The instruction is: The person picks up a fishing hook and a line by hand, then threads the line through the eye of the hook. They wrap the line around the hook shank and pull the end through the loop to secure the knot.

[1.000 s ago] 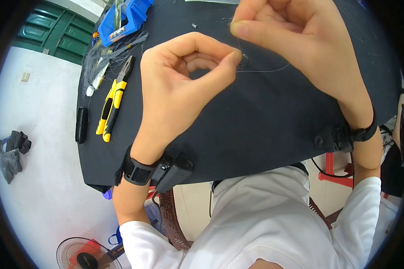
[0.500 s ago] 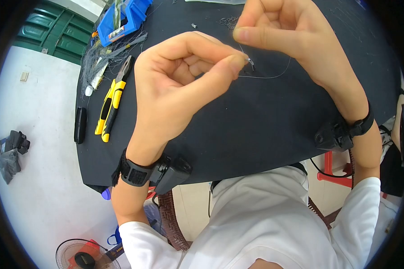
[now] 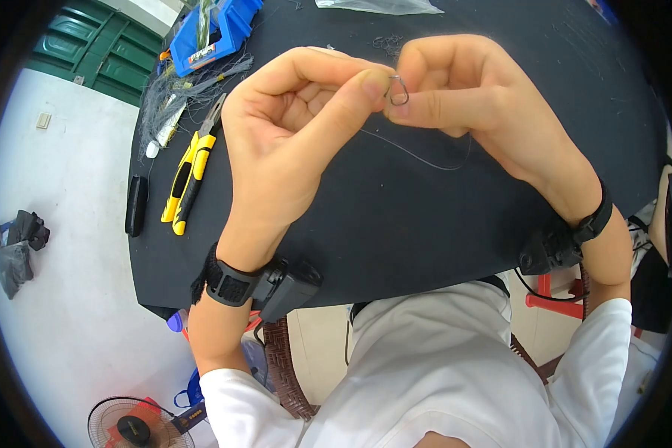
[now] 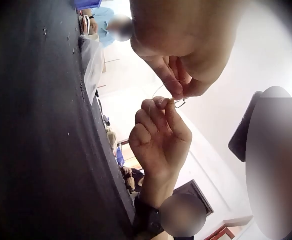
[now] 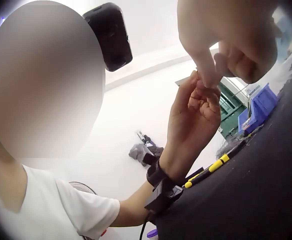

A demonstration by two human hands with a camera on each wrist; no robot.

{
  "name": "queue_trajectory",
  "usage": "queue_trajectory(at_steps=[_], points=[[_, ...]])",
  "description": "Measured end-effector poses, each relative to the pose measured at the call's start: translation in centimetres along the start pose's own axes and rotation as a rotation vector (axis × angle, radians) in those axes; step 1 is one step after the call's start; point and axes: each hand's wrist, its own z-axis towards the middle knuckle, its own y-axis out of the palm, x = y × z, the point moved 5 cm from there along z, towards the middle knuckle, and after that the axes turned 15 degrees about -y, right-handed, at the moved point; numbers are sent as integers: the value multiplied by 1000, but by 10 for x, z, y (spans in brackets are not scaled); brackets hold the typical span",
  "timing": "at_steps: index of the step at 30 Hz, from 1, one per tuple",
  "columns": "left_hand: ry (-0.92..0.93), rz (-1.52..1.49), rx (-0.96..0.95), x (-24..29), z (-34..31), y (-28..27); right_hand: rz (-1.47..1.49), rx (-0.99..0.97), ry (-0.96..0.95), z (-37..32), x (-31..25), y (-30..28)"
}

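Note:
Between thumb and forefinger, my left hand (image 3: 287,138) pinches a small metal fish hook (image 3: 405,97), whose bent wire sticks out past the fingertips. My right hand (image 3: 474,93) has its thumb and forefinger together right beside the hook and pinches a thin clear fishing line (image 3: 425,161). That line sags in a loop below both hands in the head view. The left wrist view has the hook (image 4: 181,104) just under the left fingertips, with the right hand (image 4: 161,135) meeting it from below. In the right wrist view the fingers hide the hook.
Yellow-and-black pliers (image 3: 189,175) lie on the black table (image 3: 396,239) at left, near a black case (image 3: 136,205). Behind them are a tangle of line (image 3: 157,104) and a blue bin (image 3: 216,37). Small dark wire pieces (image 3: 387,45) and a plastic bag (image 3: 381,6) lie farther back.
My right hand has come down and left until its fingertips meet the left hand's at the hook. The hook shows more clearly now, and the line loop hangs lower.

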Motion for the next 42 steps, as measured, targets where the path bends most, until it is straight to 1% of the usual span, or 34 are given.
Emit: queue_trajectory(at_steps=[5, 8, 11, 14, 17, 20, 23, 26, 30, 33, 36, 39, 40, 41, 42], points=[[8, -63, -9, -2, 1, 3, 78, -19, 55, 0, 7, -1], [-9, -25, 77, -2, -1, 0, 97, -11, 58, -1, 3, 1], [16, -10, 121, -2, -2, -3, 38, 26, 11, -2, 0, 0], [3, -8, 157, -2, -3, 0, 0, 67, -63, -3, -1, 3], [-10, -17, 194, -1, -4, 0, -24, 89, -55, -4, 0, 4], [-15, 34, 243, -1, -4, -1, -48, 140, -127, -5, 0, 7], [-12, -74, 310, -3, -2, -3, -45, 159, -105, -7, 1, 7], [-12, -72, 344, -3, -1, -6, 58, 171, -137, -12, 6, 17], [-14, -57, 327, -3, -1, -5, -158, 126, -223, -12, -6, 19], [0, -30, 331, -2, -1, -2, -357, 107, -383, -12, -13, 19], [45, 5, 318, -1, -1, -1, -786, 104, -689, -13, -39, 19], [61, 107, 293, 1, 0, 1, -1043, 59, -792, -9, -61, 23], [68, 136, 276, 1, 0, 3, -1006, 46, -967, -4, -53, 17], [76, 165, 257, 1, 0, 5, -965, 32, -1142, 9, -32, 3], [80, 225, 216, 2, 0, 7, -930, 14, -1202, 11, -29, 0]])
